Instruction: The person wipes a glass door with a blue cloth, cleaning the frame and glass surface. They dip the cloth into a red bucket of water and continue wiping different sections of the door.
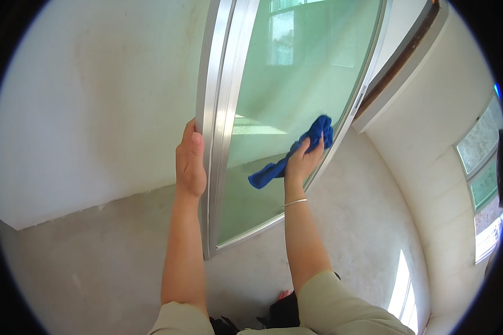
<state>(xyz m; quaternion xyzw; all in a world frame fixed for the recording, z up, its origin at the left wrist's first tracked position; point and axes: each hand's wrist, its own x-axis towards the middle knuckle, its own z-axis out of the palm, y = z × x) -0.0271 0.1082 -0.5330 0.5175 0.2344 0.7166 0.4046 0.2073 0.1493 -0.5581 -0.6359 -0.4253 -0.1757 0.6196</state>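
Note:
A glass door panel (302,96) with a silver metal frame (222,138) stands open in front of me. My left hand (191,161) grips the outer edge of the frame, thumb on the near side and fingers wrapped behind. A blue cloth (272,169) is bunched in my right hand (306,161), which is at the lower right part of the pane; one end of the cloth hangs out to the left. Whether the cloth touches the glass cannot be told. Around my right wrist is a thin silver bangle (296,202).
A pale stained wall (88,104) rises at the left above the bare concrete floor (109,251). A door opening with a brown edge (396,63) lies at the upper right. Windows (478,142) are in the right wall. Sunlight falls on the floor.

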